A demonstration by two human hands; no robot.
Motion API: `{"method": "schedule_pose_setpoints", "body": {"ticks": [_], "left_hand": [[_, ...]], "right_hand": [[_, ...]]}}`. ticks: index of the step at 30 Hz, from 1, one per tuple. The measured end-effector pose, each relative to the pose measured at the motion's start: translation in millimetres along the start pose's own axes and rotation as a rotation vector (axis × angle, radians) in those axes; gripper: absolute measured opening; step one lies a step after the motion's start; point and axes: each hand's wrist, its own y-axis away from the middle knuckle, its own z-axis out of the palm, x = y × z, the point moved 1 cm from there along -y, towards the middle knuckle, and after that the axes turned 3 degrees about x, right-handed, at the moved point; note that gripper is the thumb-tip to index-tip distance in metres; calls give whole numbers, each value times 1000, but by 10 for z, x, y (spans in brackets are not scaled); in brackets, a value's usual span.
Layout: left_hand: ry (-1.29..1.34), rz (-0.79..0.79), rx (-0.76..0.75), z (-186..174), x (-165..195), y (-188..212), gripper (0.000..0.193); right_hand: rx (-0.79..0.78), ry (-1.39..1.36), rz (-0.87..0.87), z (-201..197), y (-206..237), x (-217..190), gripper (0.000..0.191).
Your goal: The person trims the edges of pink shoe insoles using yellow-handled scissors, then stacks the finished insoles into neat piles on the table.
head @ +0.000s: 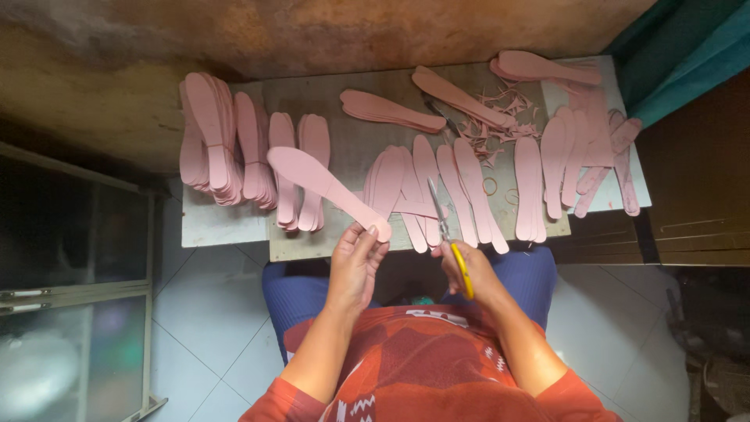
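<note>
Looking down from the head camera, we see our left hand [355, 266] pinching one pink foam insole [326, 187] by its heel end, fingers closed on the narrow tip so the broad toe end slants up and away to the left, free of the board [344, 238] and clear of the piles. Holding it by the very end leaves nearly the whole outline exposed. Our right hand [467, 272] is wrapped around the yellow handles of a pair of scissors [447, 234], blades pointing away from us over the near edge of the board; whether the blades are parted or closed we cannot quite tell, since they look thin and overlap the insoles behind them.

Beyond the hands, the board carries the rest in groups. Thick stacks of insoles [211, 141] sit on the left, bunched tight, some apparently banded. A fanned row of insoles [457, 191] lies in the middle, just past the scissors, within easy reach of the right hand. A loose heap of pink trimmings [500, 121] lies further back near the middle-right, next to more insoles, and a few rubber bands [491, 186] rest among the fanned row. Another spread of pieces [590, 156] covers a pale slab on the right. We sit close, knees under the near edge, on a tiled floor [211, 312].
</note>
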Motion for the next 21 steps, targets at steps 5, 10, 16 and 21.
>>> {"method": "schedule_pose_setpoints", "body": {"ticks": [5,10,16,21], "left_hand": [[-107,39,20,402,-132,173,19],[-185,-12,62,582,-197,294,20],[-210,43,57,593,-241,322,19],[-216,45,90,552,-316,326,16]], "right_hand": [[-251,-235,-134,285,456,75,53],[-303,-289,-210,402,588,108,54],[-260,-242,-182,399,615,125,46],[-225,-184,-157,433,622,98,41]]}}
